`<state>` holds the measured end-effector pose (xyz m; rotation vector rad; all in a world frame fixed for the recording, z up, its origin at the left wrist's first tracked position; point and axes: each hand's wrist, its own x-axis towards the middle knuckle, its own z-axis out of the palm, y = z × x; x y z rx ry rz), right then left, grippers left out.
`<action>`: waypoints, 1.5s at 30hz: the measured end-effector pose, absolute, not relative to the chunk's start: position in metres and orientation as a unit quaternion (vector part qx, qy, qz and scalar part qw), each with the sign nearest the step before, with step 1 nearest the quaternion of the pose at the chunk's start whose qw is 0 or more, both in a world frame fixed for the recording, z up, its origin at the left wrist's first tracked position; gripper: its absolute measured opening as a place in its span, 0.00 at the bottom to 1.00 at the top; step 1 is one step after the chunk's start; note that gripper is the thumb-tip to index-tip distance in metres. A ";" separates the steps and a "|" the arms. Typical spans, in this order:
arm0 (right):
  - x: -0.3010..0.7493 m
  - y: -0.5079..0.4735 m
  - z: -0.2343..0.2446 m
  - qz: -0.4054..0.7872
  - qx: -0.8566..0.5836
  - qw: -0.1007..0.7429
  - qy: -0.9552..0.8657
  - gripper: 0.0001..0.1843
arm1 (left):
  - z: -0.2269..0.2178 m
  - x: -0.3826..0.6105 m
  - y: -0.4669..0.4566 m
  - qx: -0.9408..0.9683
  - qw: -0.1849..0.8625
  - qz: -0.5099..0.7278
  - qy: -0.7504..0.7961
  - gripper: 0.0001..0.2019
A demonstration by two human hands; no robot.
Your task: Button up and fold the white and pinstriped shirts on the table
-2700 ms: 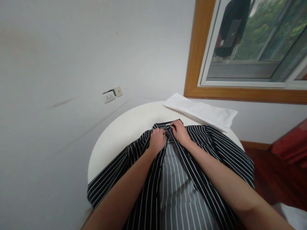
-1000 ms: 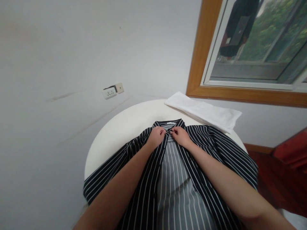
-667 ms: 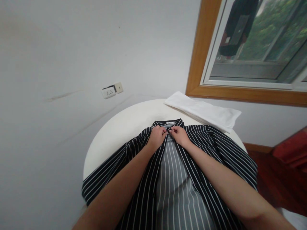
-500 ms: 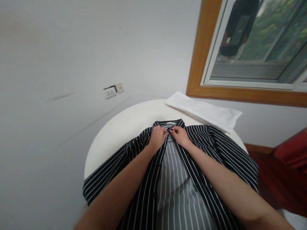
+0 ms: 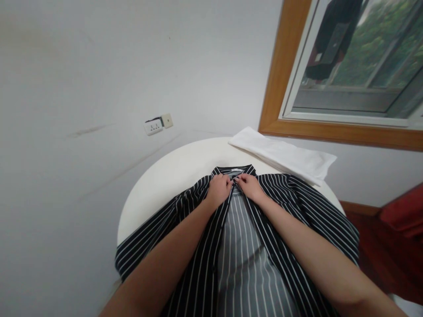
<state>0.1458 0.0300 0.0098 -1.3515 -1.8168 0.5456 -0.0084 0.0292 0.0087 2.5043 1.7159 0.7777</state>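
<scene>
A black shirt with white stripes (image 5: 201, 246) lies face up across a round white table, its collar at the far end and its sleeves spread to both sides. Below the collar, my left hand (image 5: 219, 190) pinches the left front edge. Opposite it, my right hand (image 5: 250, 186) pinches the right front edge, and the fingertips of both hands almost meet. Lower down the two fronts spread apart and show the grey striped inside. Whether a button sits between my fingers is too small to make out.
A folded white cloth (image 5: 284, 154) lies at the back right of the white table (image 5: 172, 165). Behind stands a wall with a socket (image 5: 153, 127) and a wood-framed window (image 5: 337, 128). Red fabric (image 5: 405, 213) hangs at the far right above a dark red floor.
My fingertips have shifted slightly at the collar, with the two front edges still pinched close together. The whole view has moved a little.
</scene>
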 end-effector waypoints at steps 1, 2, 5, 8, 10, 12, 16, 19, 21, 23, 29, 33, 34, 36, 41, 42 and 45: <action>0.144 0.030 0.009 0.204 -0.533 0.402 -0.716 0.14 | 0.008 -0.008 0.031 0.796 0.012 0.256 0.548 0.08; 0.144 0.031 0.008 0.195 -0.533 0.408 -0.715 0.14 | 0.008 -0.008 0.032 0.793 0.023 0.265 0.548 0.08; 0.143 0.032 0.006 0.204 -0.542 0.418 -0.700 0.14 | 0.007 -0.009 0.036 0.785 0.068 0.303 0.536 0.11; 0.145 0.033 0.004 0.237 -0.550 0.421 -0.681 0.14 | 0.007 -0.010 0.039 0.771 0.116 0.341 0.526 0.12; 0.145 0.033 0.005 0.255 -0.546 0.424 -0.676 0.14 | 0.007 -0.010 0.039 0.765 0.137 0.351 0.523 0.11; 0.145 0.032 0.007 0.270 -0.538 0.424 -0.676 0.15 | 0.007 -0.010 0.039 0.765 0.149 0.351 0.519 0.10; 0.146 0.029 0.012 0.284 -0.528 0.419 -0.682 0.16 | 0.007 -0.009 0.039 0.775 0.145 0.344 0.510 0.09; 0.148 0.029 0.013 0.301 -0.513 0.413 -0.689 0.16 | 0.008 -0.010 0.037 0.788 0.126 0.331 0.505 0.08; 0.151 0.029 0.012 0.314 -0.501 0.409 -0.695 0.17 | 0.009 -0.010 0.034 0.795 0.103 0.317 0.506 0.07; 0.154 0.030 0.012 0.326 -0.488 0.406 -0.700 0.17 | 0.011 -0.011 0.030 0.802 0.073 0.299 0.511 0.06; 0.158 0.028 0.014 0.404 -0.464 0.404 -0.678 0.15 | 0.017 -0.009 0.023 0.820 -0.007 0.244 0.517 0.09; 0.157 0.027 0.017 0.543 -0.447 0.407 -0.583 0.10 | 0.017 -0.008 0.024 0.827 -0.023 0.240 0.507 0.10; 0.157 0.028 0.017 0.555 -0.447 0.409 -0.570 0.08 | 0.016 -0.008 0.024 0.829 -0.018 0.245 0.502 0.10; 0.156 0.028 0.015 0.551 -0.449 0.418 -0.566 0.05 | 0.016 -0.008 0.024 0.832 0.001 0.260 0.491 0.10; 0.154 0.030 0.009 0.511 -0.454 0.439 -0.583 0.04 | 0.017 -0.005 0.021 0.813 0.062 0.286 0.503 0.08; 0.154 0.030 0.008 0.504 -0.455 0.440 -0.589 0.04 | 0.017 -0.004 0.021 0.807 0.074 0.292 0.508 0.08; 0.154 0.031 0.006 0.480 -0.456 0.439 -0.608 0.04 | 0.017 -0.004 0.021 0.789 0.117 0.310 0.517 0.09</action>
